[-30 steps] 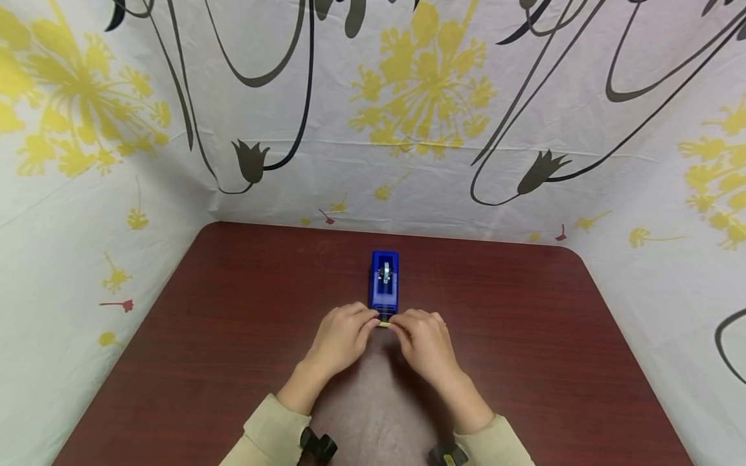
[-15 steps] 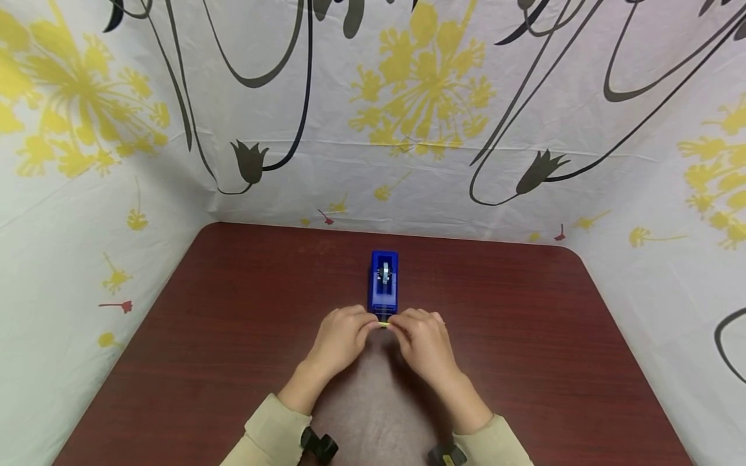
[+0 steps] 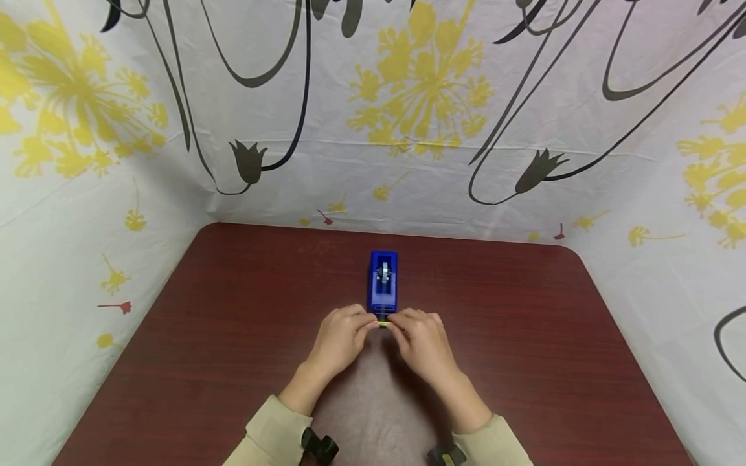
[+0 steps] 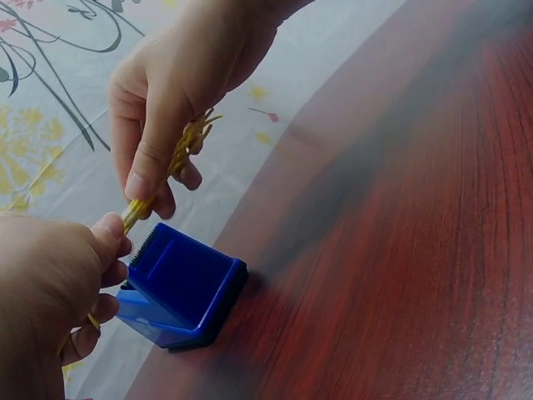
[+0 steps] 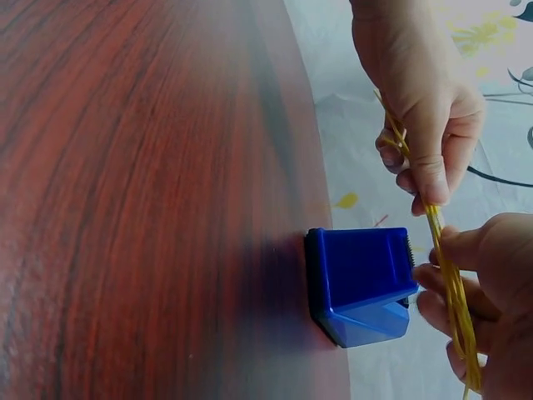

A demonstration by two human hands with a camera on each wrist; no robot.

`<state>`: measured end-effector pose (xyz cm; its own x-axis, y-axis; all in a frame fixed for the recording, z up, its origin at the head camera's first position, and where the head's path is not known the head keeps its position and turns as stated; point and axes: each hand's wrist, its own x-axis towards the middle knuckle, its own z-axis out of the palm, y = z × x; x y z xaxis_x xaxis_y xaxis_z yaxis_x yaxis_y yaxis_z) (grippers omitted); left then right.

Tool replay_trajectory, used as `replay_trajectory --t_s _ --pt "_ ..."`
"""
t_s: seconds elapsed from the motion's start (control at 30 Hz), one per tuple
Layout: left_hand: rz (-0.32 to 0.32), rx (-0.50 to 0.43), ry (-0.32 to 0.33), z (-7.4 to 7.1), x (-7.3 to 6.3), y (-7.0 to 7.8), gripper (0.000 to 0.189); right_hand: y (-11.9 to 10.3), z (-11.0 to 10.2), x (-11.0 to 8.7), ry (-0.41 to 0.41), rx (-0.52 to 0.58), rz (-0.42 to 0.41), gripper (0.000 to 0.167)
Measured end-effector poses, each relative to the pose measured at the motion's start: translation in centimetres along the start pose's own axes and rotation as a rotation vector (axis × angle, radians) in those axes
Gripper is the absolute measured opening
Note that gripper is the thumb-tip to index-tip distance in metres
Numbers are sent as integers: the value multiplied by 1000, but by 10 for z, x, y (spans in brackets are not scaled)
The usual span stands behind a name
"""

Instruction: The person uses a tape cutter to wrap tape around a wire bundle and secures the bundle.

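A blue tape dispenser [image 3: 383, 285] stands near the middle of the table, its roll visible in the head view and its toothed edge towards the person. Right in front of that edge, both hands hold a thin bundle of yellow strands [image 5: 454, 292] crosswise. My left hand [image 3: 340, 336] pinches one end between thumb and fingers. My right hand [image 3: 424, 340] pinches the other, close beside it. A short stretch of bundle shows between the fingertips, with a shiny clear patch on it. Loose strand ends stick out past the right hand in the left wrist view.
The dark red wood table [image 3: 233, 304] has rounded far corners. White fabric [image 3: 350, 175] with yellow and grey flower prints hangs around its back and sides. A dark device [image 3: 319, 445] is strapped at the left wrist, another [image 3: 447, 454] at the right.
The yellow strip between the fingertips looks a little thinner than a second ago, and the fingers have shifted slightly. Dispenser and arms stay practically where they were.
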<state>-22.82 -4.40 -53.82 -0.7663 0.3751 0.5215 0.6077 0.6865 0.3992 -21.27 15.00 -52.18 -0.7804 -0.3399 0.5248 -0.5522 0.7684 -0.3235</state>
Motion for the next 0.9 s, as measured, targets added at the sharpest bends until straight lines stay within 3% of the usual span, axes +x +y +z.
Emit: replay_trajectory --t_s 0.33,0.63,0.9 --pt "14 -32 15 1 -1 -2 10 0 1 -1 5 16 3 6" --pt "-3 -15 -95 -2 3 -3 13 3 4 -3 53 13 -16 7" --pt "-14 3 -149 -4 5 -2 19 4 6 -3 75 -6 -37 9"
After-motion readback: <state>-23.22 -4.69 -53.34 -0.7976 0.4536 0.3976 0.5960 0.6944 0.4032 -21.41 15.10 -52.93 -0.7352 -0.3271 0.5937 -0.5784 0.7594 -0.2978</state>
